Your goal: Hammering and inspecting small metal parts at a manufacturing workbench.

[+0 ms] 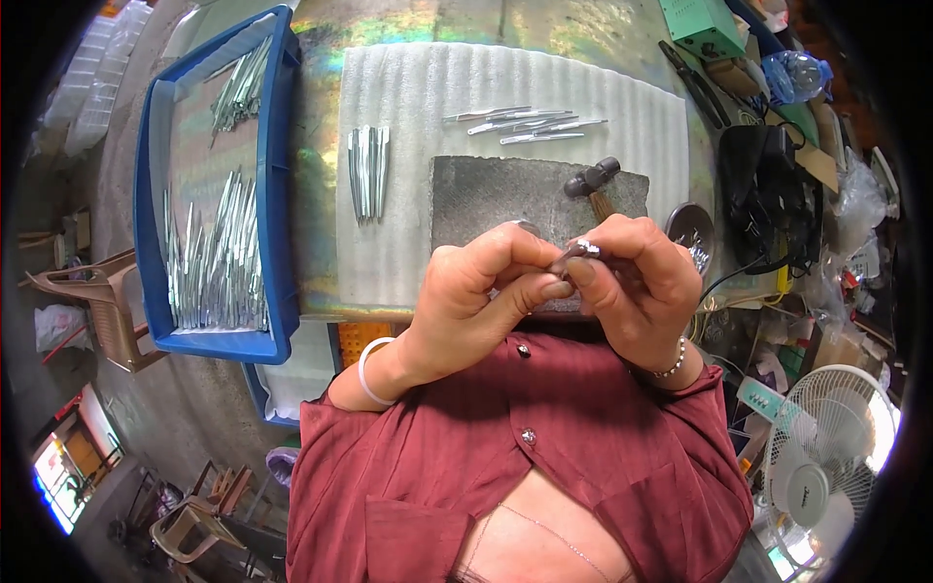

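Both hands meet close in front of the chest, fingertips together. The left hand and the right hand are each clenched around one small metal piece, pinched between thumbs and forefingers; only its shiny tip shows between the fingertips. Holding it with both sets of fingers, this near the body, probably steadies a small part for close work; what exactly is being done to it cannot be told.

Just beyond the fingers lies one grey stone block, set on a white foam sheet, which probably cushions the block and keeps loose parts from rolling. One hammer rests on the block's far right corner, directly beyond the right fingers, within easy reach.

Farther out on the foam:
- Beyond and left of the left fingers: one tight bundle of metal strips, about six, laid parallel.
- Straight beyond both hands, past the block: loose strips, about seven, lying fanned.

To the right of the right fingers sits one small round dish with tiny metal bits; their number cannot be counted.

Far to the left of the left fingers stands one blue tray with two heaps of the same strips, too many to count.

Also visible: one white fan, lower right.
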Motion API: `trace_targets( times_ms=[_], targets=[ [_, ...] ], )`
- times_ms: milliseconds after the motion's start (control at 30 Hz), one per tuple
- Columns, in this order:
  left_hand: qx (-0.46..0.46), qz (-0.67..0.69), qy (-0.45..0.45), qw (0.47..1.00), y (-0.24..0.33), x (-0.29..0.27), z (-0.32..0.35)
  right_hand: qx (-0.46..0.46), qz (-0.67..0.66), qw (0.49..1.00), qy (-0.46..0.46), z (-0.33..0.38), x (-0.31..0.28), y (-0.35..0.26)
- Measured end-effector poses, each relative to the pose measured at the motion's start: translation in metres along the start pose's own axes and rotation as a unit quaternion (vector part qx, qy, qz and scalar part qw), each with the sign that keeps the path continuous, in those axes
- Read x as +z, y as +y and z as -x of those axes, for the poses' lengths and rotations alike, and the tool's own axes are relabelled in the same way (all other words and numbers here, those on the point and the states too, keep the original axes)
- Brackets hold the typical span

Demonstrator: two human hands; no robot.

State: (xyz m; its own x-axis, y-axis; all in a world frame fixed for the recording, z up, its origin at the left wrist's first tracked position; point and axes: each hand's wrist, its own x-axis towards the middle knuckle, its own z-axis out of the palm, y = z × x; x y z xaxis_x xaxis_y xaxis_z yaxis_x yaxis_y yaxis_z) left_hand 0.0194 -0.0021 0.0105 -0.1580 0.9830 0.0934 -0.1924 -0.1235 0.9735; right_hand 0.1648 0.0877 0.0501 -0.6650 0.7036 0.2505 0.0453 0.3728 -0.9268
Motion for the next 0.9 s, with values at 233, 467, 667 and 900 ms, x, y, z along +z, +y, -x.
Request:
trace_targets(
  times_ms=[233, 467, 667, 900],
  targets=[
    [0.020, -0.015, -0.001, 1.000, -0.004, 0.001, -0.001, -0.029, 0.017, 0.999, -0.018, -0.004, -0.003, 0.001],
    [-0.025, -0.009, -0.019, 0.999, -0.006, 0.004, -0.001, 0.103, -0.026, 0.991, -0.085, -0.006, -0.010, 0.001],
    [-0.139, 0.047, -0.068, 0.987, -0.002, -0.004, -0.006, 0.259, -0.196, 0.944, -0.056, -0.009, -0.008, 0.016],
    [-0.251, 0.053, -0.095, 0.962, 0.011, -0.014, -0.019, 0.342, -0.278, 0.896, -0.053, -0.015, -0.008, 0.034]
  ],
)
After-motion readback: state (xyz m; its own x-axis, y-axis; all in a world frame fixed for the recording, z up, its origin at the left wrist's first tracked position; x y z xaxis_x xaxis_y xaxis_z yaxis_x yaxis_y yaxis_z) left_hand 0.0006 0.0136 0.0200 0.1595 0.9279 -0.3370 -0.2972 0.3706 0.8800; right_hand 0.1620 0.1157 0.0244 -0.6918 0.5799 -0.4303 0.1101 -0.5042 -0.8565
